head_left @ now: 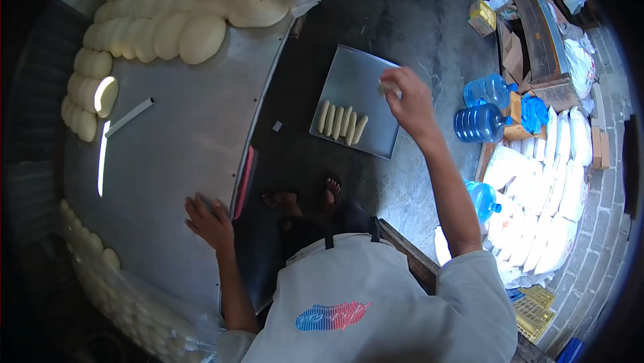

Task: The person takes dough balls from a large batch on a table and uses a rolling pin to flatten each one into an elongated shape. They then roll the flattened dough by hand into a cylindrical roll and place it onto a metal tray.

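Note:
My left hand (210, 223) lies palm down on the metal-topped table (174, 141) near its right edge, fingers spread and holding nothing. Reaching out to the right, my right hand (410, 101) is above the right side of a square metal tray (365, 71). Its fingers are closed on a small pale dough piece (388, 86), mostly hidden by the hand. Several dough sticks (339, 123) lie side by side in the near left part of that tray. Rows of smooth dough lumps (157, 31) sit along the table's far and left edges.
A pale rod (131, 117) lies on the table. Plastic sheeting covers more dough at the near left. To the right stand blue water jugs (479, 125), stacked white sacks (543, 195), a wooden cabinet (537, 34) and a yellow box (481, 18). My feet are beside the table.

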`<action>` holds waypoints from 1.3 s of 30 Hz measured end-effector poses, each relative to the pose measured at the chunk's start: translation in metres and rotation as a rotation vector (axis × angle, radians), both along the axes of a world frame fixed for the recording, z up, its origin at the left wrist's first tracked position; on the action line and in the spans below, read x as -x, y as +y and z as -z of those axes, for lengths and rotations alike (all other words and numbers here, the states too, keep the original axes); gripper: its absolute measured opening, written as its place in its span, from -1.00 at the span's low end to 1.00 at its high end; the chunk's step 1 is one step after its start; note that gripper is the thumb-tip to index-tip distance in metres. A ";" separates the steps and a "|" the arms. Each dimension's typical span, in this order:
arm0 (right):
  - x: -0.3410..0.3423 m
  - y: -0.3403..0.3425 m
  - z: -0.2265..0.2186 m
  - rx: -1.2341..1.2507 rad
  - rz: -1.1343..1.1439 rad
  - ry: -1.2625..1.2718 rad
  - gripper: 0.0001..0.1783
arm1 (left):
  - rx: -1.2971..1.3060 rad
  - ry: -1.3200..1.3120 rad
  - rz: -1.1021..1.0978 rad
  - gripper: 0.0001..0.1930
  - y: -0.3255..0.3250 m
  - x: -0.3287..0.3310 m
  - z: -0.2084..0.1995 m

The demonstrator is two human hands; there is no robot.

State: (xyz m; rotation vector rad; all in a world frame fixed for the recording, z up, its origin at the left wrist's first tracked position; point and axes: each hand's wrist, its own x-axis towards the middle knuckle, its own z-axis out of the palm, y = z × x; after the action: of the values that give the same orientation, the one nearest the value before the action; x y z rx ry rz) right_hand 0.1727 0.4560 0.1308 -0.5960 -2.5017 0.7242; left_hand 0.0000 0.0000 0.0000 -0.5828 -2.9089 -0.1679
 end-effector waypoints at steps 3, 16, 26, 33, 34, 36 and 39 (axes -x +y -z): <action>-0.056 0.032 0.108 -0.046 0.093 -0.100 -0.57 | 0.032 0.013 -0.036 -0.41 0.017 -0.016 0.004; -0.173 -0.152 0.277 0.528 -0.011 -1.023 -0.55 | -0.007 0.003 0.002 -0.43 0.018 -0.014 -0.002; -0.077 -0.091 0.246 0.389 0.169 -0.734 -0.56 | -0.047 -0.083 0.017 -0.42 0.015 -0.010 -0.003; 0.187 -0.151 0.082 0.108 -0.125 0.121 -0.63 | -0.251 -0.249 -0.010 -0.35 0.009 0.007 -0.026; 0.225 -0.172 0.069 0.111 -0.173 0.123 -0.63 | -0.334 -0.287 0.010 -0.34 -0.001 0.006 -0.027; 0.305 -0.215 0.043 0.120 -0.378 0.270 -0.56 | -0.402 -0.320 -0.067 -0.34 -0.022 0.014 -0.037; 0.412 -0.277 0.034 0.103 -0.584 0.274 -0.51 | -0.465 -0.236 -0.442 -0.35 -0.056 0.020 -0.030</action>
State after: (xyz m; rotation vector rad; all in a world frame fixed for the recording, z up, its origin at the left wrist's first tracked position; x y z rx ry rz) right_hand -0.2396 0.1785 0.0972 0.2160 -2.3881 1.0633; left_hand -0.0197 -0.0558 0.0305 0.1651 -2.9651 -0.8653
